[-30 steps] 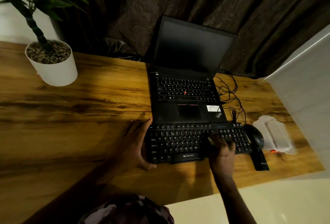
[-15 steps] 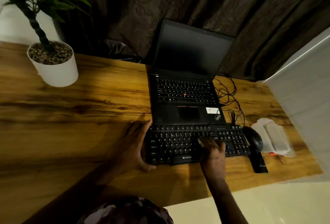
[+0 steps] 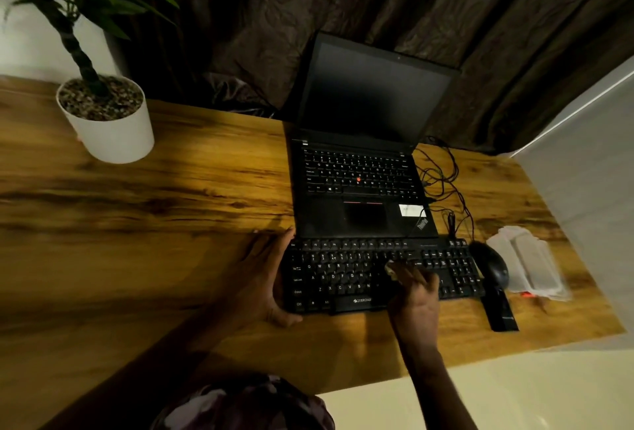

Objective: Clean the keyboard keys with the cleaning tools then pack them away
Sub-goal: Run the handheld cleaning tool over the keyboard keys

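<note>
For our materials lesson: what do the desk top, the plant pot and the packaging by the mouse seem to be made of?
Desk top: wood or a wood-look laminate, with brown grain streaks and a slight sheen.
Plant pot: smooth, plain white, probably ceramic or plastic; the look leaves it open.
Packaging: thin clear plastic, translucent with moulded ridges, beside the mouse.

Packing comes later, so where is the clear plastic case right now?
The plastic case lies at the far right of the desk, just right of the mouse beside the keyboard.
</note>
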Available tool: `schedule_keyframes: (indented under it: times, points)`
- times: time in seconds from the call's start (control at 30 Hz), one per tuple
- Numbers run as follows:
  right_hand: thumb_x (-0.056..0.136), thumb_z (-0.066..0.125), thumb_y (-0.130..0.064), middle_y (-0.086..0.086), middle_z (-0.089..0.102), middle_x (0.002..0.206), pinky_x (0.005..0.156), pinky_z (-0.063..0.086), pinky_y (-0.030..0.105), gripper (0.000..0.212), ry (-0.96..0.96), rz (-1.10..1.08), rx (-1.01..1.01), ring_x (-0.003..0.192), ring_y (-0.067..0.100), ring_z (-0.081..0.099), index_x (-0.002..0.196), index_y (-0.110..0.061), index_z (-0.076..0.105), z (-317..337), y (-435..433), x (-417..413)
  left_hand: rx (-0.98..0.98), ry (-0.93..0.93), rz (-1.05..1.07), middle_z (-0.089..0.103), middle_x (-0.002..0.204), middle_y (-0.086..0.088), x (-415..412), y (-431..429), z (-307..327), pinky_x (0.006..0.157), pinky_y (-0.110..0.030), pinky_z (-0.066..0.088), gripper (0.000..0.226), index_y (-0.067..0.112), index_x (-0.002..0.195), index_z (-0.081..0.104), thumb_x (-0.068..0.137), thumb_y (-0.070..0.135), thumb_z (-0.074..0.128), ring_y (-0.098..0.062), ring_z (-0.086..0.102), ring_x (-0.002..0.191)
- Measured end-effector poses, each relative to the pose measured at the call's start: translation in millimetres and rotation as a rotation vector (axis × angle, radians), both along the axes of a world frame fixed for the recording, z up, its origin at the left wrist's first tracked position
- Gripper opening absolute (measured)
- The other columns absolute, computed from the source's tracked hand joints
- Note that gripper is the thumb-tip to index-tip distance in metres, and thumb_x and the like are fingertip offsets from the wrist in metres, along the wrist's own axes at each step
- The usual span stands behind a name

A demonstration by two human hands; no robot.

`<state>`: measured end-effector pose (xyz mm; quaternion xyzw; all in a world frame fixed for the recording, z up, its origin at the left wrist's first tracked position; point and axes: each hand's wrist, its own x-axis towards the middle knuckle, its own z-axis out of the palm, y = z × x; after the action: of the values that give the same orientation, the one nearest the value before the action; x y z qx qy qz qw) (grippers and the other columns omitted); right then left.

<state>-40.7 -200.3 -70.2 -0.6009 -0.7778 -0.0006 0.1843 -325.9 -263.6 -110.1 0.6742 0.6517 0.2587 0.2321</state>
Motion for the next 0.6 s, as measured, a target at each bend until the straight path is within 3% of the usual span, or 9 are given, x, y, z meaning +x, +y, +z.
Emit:
schedule_keyframes:
  times: [0.13, 0.3, 0.4, 0.47, 0.6]
  points:
    - [0.077, 0.065, 0.011, 0.011, 0.066, 0.116, 0.080, 0.046, 0.032, 0.052, -0.001, -0.081, -0.068, 0.107, 0.035, 0.049, 0.124, -0.011, 0.061, -2.0, 0.1, -4.5, 0.016, -0.006, 0.006, 0.023, 0.159, -0.005, -0.5, -1.2, 3.7, 0.120, -0.046, 0.017, 0.147, 0.028, 0.156, 0.000, 0.038, 0.081, 0.071, -0.024, 0.016, 0.146]
    - [0.075, 0.054, 0.012, 0.003, 0.065, 0.115, 0.082, 0.042, 0.023, 0.054, 0.002, 0.100, -0.083, 0.104, 0.019, 0.043, 0.119, -0.017, 0.066, -1.7, -13.7, -42.4, 0.059, 0.020, -0.018, 0.025, 0.158, -0.006, -1.9, -0.5, 9.1, 0.118, -0.047, 0.011, 0.149, 0.027, 0.154, -0.001, 0.038, 0.079, 0.077, -0.013, 0.007, 0.144]
    - [0.073, 0.062, 0.014, 0.007, 0.068, 0.110, 0.081, 0.051, 0.035, 0.052, 0.000, 0.019, -0.081, 0.103, 0.028, 0.049, 0.117, -0.015, 0.065, 0.2, -9.5, -33.7, 0.040, 0.002, -0.025, 0.021, 0.159, -0.003, -1.8, -0.9, 10.7, 0.119, -0.043, 0.010, 0.151, 0.029, 0.154, -0.004, 0.039, 0.076, 0.081, -0.002, -0.003, 0.139]
    - [0.071, 0.066, 0.015, 0.011, 0.070, 0.104, 0.082, 0.053, 0.044, 0.049, 0.006, -0.029, -0.065, 0.098, 0.035, 0.055, 0.113, -0.011, 0.065, 3.4, -10.1, -32.5, 0.041, 0.010, -0.010, 0.021, 0.159, -0.002, -1.3, -1.4, 10.9, 0.118, -0.043, 0.011, 0.150, 0.027, 0.155, -0.001, 0.039, 0.077, 0.080, -0.002, -0.003, 0.139]
    - [0.068, 0.070, 0.013, 0.011, 0.068, 0.100, 0.073, 0.056, 0.042, 0.049, 0.041, -0.001, -0.061, 0.094, 0.034, 0.055, 0.110, -0.010, 0.066, 9.7, -22.4, -62.0, 0.034, 0.008, -0.009, 0.020, 0.160, -0.002, -0.9, -2.3, 10.2, 0.119, -0.037, 0.008, 0.151, 0.024, 0.158, 0.002, 0.040, 0.086, 0.073, -0.009, 0.003, 0.145]
